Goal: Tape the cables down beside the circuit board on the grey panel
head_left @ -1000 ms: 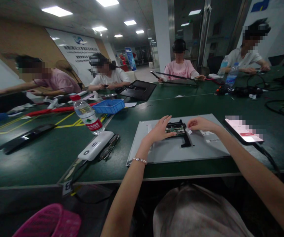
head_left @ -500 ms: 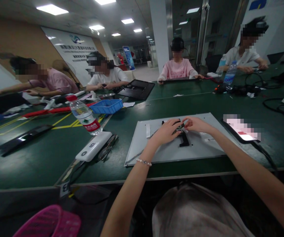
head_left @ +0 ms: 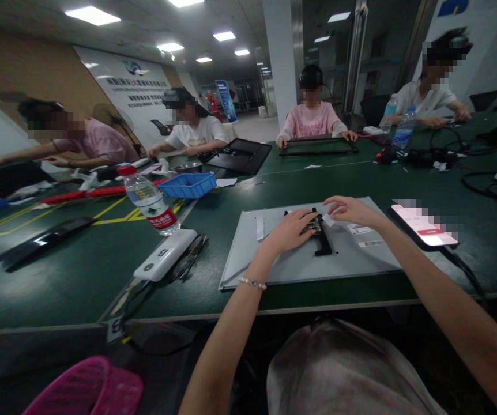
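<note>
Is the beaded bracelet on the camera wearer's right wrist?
No, the beaded bracelet circles the wrist of the left hand, which partly covers the black bracket.

The room is dim, lit by ceiling lights [head_left: 93,15] beyond the grey panel [head_left: 296,270]. Glare whitens the desk [head_left: 19,291] left of the panel; right of it, the phone screen [head_left: 424,225] glows. Nearer than the panel, shadow deepens. Wide-angle stretch warps the edges; details look soft.
</note>
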Demonstrator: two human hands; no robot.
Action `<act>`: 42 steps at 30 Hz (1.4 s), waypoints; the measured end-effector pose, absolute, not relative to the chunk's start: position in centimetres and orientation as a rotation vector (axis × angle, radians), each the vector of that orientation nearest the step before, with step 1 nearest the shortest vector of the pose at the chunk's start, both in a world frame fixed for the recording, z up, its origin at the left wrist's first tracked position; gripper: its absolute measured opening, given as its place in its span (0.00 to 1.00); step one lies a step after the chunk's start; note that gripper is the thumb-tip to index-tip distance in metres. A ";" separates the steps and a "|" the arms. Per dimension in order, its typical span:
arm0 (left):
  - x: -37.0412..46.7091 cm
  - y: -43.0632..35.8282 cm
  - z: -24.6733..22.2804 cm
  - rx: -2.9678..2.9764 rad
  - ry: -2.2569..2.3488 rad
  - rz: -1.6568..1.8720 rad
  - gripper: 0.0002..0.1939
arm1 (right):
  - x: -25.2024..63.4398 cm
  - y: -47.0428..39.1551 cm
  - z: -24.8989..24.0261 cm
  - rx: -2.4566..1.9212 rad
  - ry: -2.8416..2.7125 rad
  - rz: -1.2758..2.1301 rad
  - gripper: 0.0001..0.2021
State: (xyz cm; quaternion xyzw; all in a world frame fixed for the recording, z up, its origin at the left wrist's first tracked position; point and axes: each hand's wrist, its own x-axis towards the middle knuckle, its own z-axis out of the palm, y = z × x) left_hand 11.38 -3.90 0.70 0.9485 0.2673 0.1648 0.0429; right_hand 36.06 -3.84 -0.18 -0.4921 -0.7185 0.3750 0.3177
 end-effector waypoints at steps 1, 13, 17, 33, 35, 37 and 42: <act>11.3 -3.9 0.7 2.900 0.827 0.503 0.23 | 36.2 -3.8 -0.2 -1.297 -1.894 1.005 0.22; 11.7 -4.4 1.2 2.911 0.731 0.501 0.23 | 34.5 -4.4 -0.5 -1.227 -2.048 0.973 0.27; 11.8 -4.6 1.3 2.889 0.720 0.480 0.23 | 34.5 -4.2 -0.8 -1.231 -2.023 0.945 0.26; 13.1 -4.7 0.7 2.840 0.714 0.518 0.15 | 34.5 -4.3 -0.3 -1.133 -1.881 1.100 0.24; 13.1 -4.6 0.6 2.797 0.733 0.557 0.14 | 34.5 -4.5 -0.1 -1.144 -1.851 1.118 0.24; 13.2 -4.6 0.5 2.745 0.749 0.608 0.13 | 34.4 -4.7 0.0 -1.189 -1.806 1.152 0.23; 13.1 -4.6 0.4 2.675 0.773 0.668 0.15 | 34.8 -4.5 -0.2 -1.319 -1.707 1.269 0.10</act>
